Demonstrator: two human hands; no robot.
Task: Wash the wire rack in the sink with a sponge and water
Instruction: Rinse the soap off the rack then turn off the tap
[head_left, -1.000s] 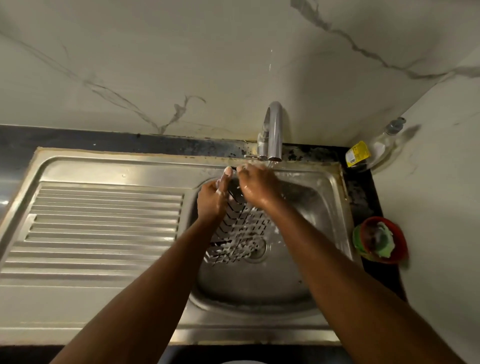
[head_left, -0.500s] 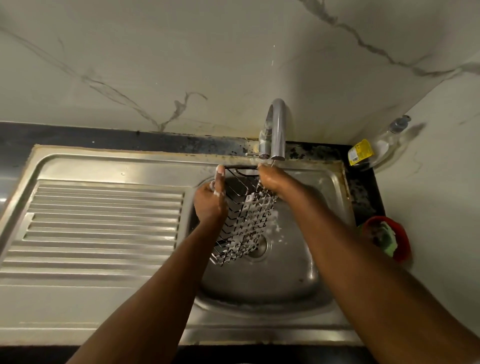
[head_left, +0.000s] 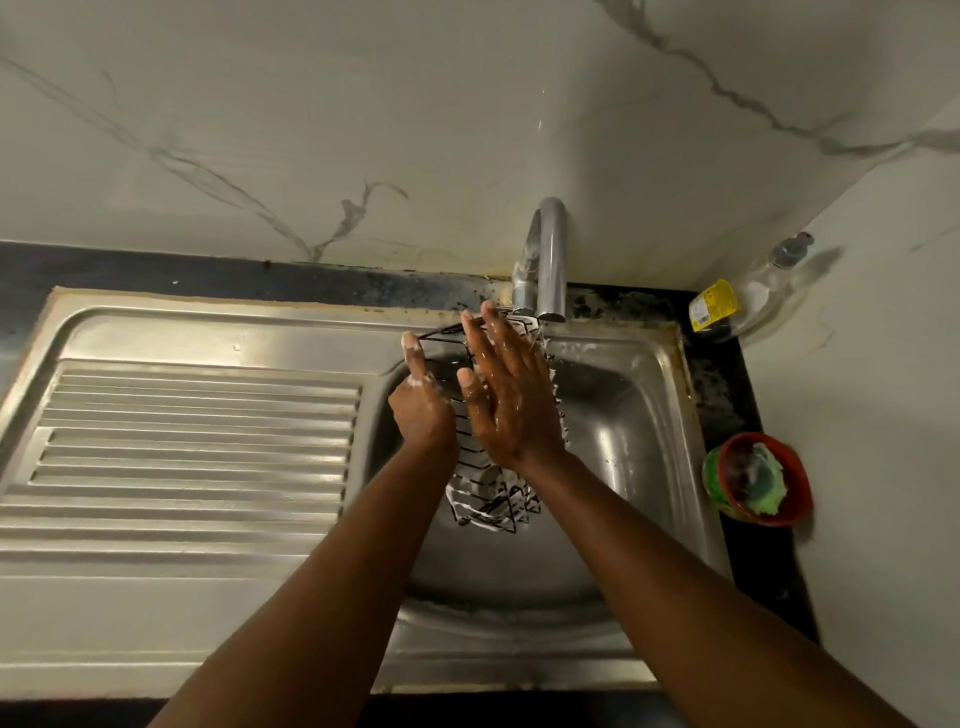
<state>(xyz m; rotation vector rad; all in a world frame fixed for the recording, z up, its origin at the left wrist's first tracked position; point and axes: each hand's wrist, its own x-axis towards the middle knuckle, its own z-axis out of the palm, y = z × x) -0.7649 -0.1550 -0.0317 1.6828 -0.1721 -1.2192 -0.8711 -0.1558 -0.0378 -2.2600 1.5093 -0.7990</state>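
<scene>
The black wire rack (head_left: 491, 501) stands on end, tilted, inside the basin of the stainless steel sink (head_left: 644, 415), directly between and under the two hands. Its long axis runs from the foam-covered lower end just below the wrists up to a top edge just past the fingertips, close under the spout of the curved chrome tap (head_left: 545, 260). Whether water is running cannot be told.

The left hand (head_left: 421, 410) grips the rack's left edge with curled fingers, one soapy digit stretched up along the top corner. The right hand (head_left: 509, 405) holds nothing: its wet fingers are straight and laid flat along the rack's face, lined up with the long axis.

The green sponge (head_left: 763, 483) is in neither hand. It lies in a round red bowl (head_left: 795, 499) on the dark tabletop (head_left: 727, 395), well apart to the right of the right hand and far from the left. Judging by this, the rack is already soaped and is being rubbed or rinsed by palm. If more scrubbing is wanted, the right hand is the nearer one to fetch the sponge while the left steadies the rack
</scene>
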